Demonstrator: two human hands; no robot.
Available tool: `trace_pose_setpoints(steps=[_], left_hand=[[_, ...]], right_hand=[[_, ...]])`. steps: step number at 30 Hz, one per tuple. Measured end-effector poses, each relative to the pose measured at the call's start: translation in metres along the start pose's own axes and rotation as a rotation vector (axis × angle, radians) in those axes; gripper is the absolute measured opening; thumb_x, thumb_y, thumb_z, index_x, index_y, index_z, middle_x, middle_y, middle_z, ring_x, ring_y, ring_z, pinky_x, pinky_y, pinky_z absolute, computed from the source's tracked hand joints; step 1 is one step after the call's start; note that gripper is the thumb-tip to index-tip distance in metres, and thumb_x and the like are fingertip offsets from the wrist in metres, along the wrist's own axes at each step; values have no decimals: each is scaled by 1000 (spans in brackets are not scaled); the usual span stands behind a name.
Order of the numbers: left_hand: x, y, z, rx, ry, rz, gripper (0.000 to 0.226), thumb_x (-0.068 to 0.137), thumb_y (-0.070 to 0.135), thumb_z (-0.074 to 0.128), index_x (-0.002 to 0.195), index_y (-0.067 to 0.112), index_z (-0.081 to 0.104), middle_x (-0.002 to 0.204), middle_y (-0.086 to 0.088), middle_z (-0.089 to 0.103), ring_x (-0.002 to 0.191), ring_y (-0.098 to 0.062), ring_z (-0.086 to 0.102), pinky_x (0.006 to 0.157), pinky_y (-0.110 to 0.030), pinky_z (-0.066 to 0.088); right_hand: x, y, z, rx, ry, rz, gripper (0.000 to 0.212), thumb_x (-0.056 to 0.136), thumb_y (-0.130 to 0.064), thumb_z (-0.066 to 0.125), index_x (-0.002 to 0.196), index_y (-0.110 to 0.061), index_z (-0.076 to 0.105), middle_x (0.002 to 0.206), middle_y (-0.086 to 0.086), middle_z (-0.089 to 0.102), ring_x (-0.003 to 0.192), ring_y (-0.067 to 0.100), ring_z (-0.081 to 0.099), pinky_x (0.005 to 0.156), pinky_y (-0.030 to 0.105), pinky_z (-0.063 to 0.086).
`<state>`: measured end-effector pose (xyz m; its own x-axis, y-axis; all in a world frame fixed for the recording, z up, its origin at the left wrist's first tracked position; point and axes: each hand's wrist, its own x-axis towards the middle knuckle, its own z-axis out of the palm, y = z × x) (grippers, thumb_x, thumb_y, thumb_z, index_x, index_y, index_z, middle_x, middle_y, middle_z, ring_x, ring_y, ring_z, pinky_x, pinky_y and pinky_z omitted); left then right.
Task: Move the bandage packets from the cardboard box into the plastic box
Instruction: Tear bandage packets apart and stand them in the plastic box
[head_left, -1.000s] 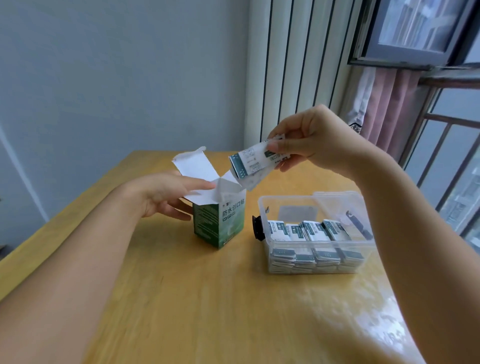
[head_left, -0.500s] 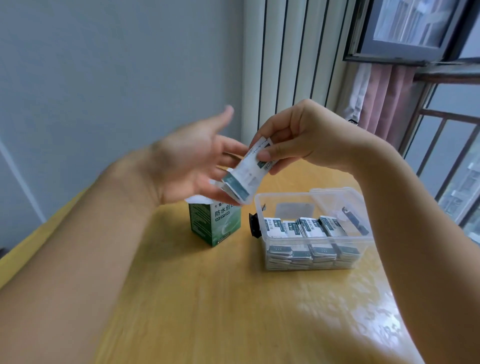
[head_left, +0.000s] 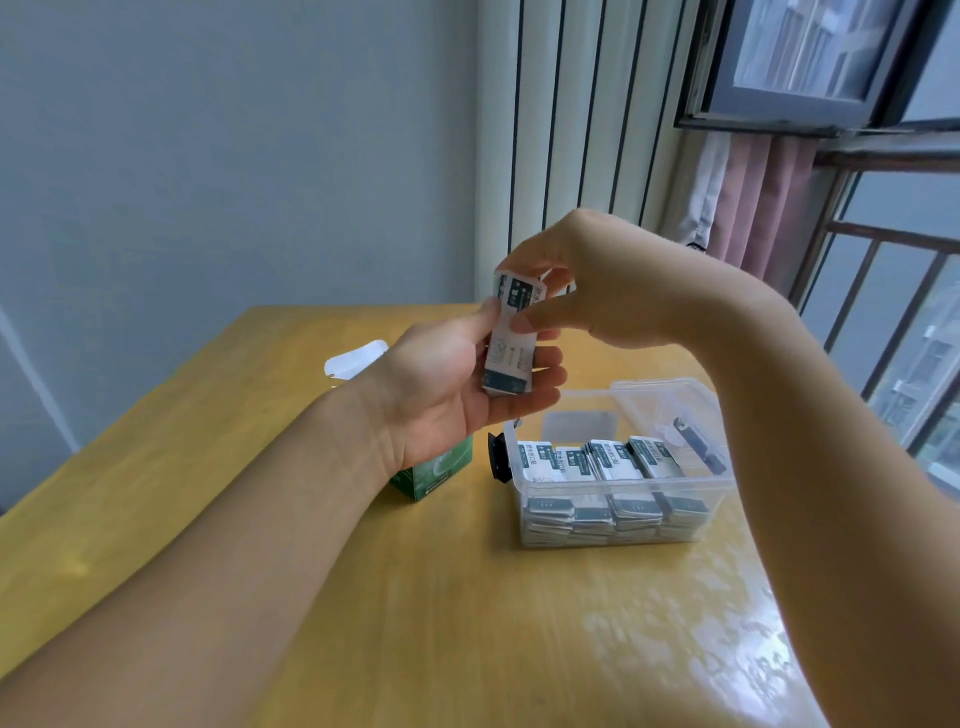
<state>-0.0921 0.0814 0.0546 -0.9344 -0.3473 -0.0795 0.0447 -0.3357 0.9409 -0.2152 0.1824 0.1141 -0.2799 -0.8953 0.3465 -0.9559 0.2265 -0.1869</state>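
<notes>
1. Bandage packets up in the air above the plastic box; left hand cradles the bundle, right hand pinches its top.
2. Light, thin, slithery paper, I'd say; grip the stack's edges firmly, or it fans.
3. Cardboard box stands on the desk.

The plastic box at centre right is open on top; its near half is packed with packets, the far half bare. The cardboard box stands just left.
</notes>
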Motion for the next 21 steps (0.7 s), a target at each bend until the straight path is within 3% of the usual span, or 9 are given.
trace_pose_setpoints(steps=[5, 7, 10, 11, 14, 17, 21], left_hand=[[-1, -1, 3, -27, -53, -41, 51, 107, 39, 34, 112, 2, 70, 93, -13, 71, 89, -26, 69, 74, -34, 62], [0, -4, 4, 3, -54, -45, 52, 108, 39, 33, 113, 4, 70, 91, -11, 71, 87, -25, 68, 70, -32, 61], [2, -9, 6, 46, -44, -9, 49, 108, 38, 34, 119, 5, 68, 93, -10, 69, 85, -22, 68, 68, -29, 61], [2, -10, 7, 71, -41, 10, 44, 108, 34, 37, 122, 4, 66, 93, -10, 69, 85, -22, 68, 67, -29, 61], [3, -14, 6, 176, -29, 52, 29, 107, 12, 43, 127, 6, 63, 93, -9, 67, 84, -21, 71, 66, -29, 60], [3, -16, 6, 204, -28, 61, 29, 107, 8, 41, 128, 7, 62, 94, -10, 63, 79, -21, 74, 61, -28, 59], [0, -18, 14, 206, -35, 76, 28, 108, 9, 39, 126, 8, 61, 91, -9, 62, 74, -19, 73, 60, -28, 59]], right_hand=[[0, 0, 1, -44, -40, -2, 40, 98, -16, 59, 138, -20, 58, 136, -3, 62, 113, 14, 59, 89, 22, 46], [0, 3, 1, -32, -58, 1, 40, 99, -13, 57, 138, -21, 59, 133, -5, 64, 100, 5, 59, 84, 16, 45], [1, 8, 0, -21, -66, 10, 37, 98, -11, 59, 133, -23, 63, 114, -9, 67, 67, -8, 54, 55, 4, 43], [1, 9, 0, -14, -68, 12, 37, 98, -10, 60, 132, -25, 64, 109, -9, 67, 64, -7, 56, 52, 6, 45], [0, 11, -2, 36, -57, -1, 35, 95, -6, 62, 124, -27, 68, 93, -10, 70, 63, 6, 67, 60, 23, 60], [-1, 12, -2, 71, -61, 5, 37, 96, -3, 60, 120, -30, 68, 90, -4, 73, 67, 12, 72, 65, 33, 62], [0, 12, 2, 84, -92, 34, 38, 98, -2, 55, 118, -32, 69, 93, -4, 72, 65, 9, 72, 58, 26, 61]])
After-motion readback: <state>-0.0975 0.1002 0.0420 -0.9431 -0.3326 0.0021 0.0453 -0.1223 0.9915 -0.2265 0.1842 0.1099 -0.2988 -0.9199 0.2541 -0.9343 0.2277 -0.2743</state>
